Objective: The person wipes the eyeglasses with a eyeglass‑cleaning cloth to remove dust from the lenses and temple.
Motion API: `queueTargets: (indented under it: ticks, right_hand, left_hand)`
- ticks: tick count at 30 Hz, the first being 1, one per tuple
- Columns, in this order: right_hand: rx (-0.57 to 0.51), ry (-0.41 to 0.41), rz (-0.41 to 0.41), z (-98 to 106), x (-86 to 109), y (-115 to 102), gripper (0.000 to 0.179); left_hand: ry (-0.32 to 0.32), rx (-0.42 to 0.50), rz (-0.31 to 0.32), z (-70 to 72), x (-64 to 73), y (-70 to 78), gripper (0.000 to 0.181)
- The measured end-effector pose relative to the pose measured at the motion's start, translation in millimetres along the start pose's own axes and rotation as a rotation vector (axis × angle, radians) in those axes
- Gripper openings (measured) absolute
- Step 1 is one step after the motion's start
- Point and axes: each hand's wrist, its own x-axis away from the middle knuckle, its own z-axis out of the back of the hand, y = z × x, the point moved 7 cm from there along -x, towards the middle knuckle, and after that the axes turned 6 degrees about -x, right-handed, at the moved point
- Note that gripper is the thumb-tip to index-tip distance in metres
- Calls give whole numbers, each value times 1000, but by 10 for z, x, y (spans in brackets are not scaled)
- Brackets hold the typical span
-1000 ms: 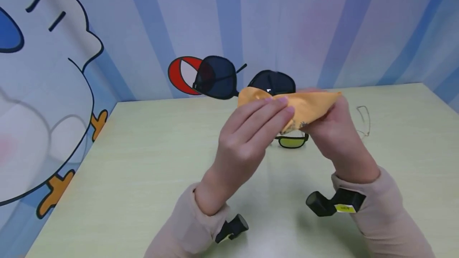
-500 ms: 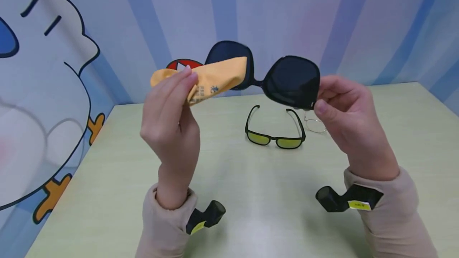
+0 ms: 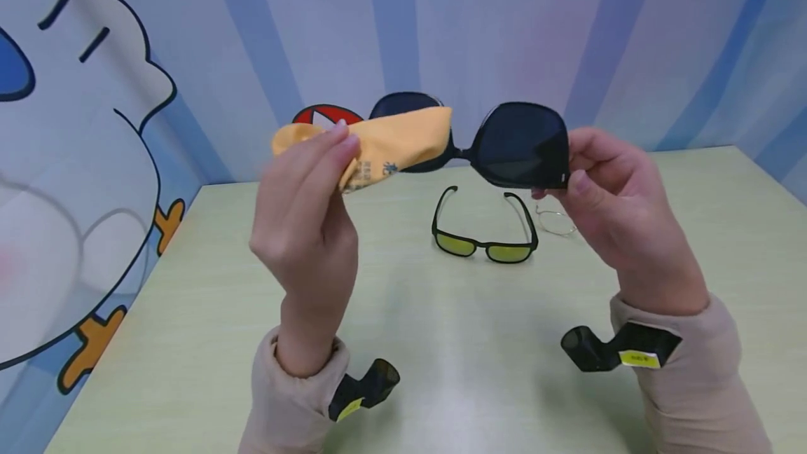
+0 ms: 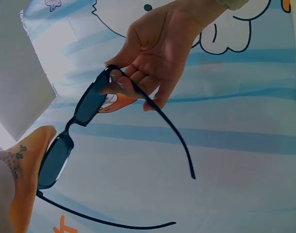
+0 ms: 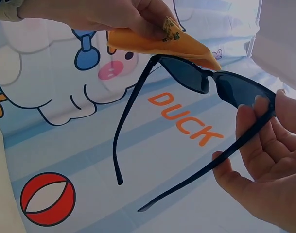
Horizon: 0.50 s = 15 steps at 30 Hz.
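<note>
Dark-lensed black sunglasses [image 3: 520,146] are held up above the table, their temples pointing away from me in the head view. My right hand [image 3: 637,209] pinches them at the right hinge corner, thumb in front and fingers behind, as the right wrist view shows on the sunglasses [image 5: 245,90]. My left hand [image 3: 309,237] pinches a folded orange cleaning cloth [image 3: 410,135] printed with small dark characters. In the head view the cloth covers part of the left lens; in the left wrist view the cloth [image 4: 33,170] lies close along that lens's front.
Black-framed glasses with yellow lenses [image 3: 485,251] stand on the pale table [image 3: 208,314], temples up and back. Behind my right hand are thin wire-rimmed glasses [image 3: 555,223], partly hidden. A striped blue cartoon backdrop [image 3: 492,26] rises behind the table.
The left hand has moved left with the cloth, off the right side of the sunglasses, and the right lens came into view. In the last half second both hands shifted slightly right.
</note>
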Motion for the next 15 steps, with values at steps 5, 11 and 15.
queueTargets:
  ticks: [5, 11, 15]
  right_hand:
    - [26, -37, 27, -18, 25, -5, 25]
    - [101, -23, 24, -16, 42, 3, 27]
    - [120, -13, 9, -5, 59, -1, 27]
  left_hand:
    - [-138, 19, -38, -183, 81, 94, 15]
    - [-297, 43, -105, -399, 236, 294, 23]
    - [-320, 23, -148, -443, 274, 365, 24]
